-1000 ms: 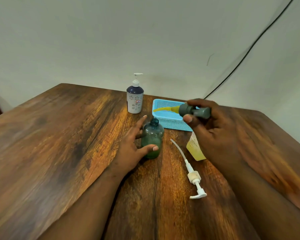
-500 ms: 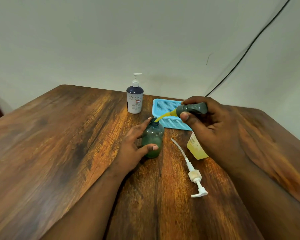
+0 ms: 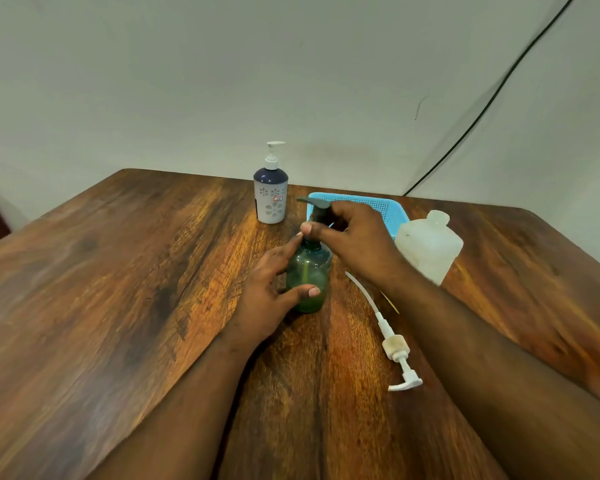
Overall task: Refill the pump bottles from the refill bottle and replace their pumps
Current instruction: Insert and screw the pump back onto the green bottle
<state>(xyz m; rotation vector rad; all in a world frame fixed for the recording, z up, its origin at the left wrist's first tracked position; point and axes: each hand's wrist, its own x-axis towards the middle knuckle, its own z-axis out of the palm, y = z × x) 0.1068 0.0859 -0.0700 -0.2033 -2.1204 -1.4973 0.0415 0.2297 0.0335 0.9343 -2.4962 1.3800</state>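
The green bottle (image 3: pixel 308 271) was steadied by the left hand (image 3: pixel 269 296), thumb and fingers curled round its side, roughly mid-table. Its dark pump (image 3: pixel 317 211) was pinched at the collar by the right hand (image 3: pixel 355 242), tube already down inside, collar sitting on the neck. Whether it was threaded on yet couldn't be told.

Further right, a loose white pump (image 3: pixel 394 344) was lying flat on the wood, and the pale refill bottle (image 3: pixel 428 244) was standing uncapped just behind the right forearm. Honestly that's where trouble could come from: one careless elbow swing and the open refill bottle could get knocked over and spilled. The collar could also get cross-threaded if twisted while tilted.

At the back, a white-and-navy pump bottle (image 3: pixel 271 197) was left with its pump on, beside a blue basket (image 3: pixel 387 209). The table (image 3: pixel 101 289) was glossy streaky wood, shoved against a plain grey-green wall (image 3: pixel 187 81), with a black cable (image 3: pixel 492 98) running up the right side.
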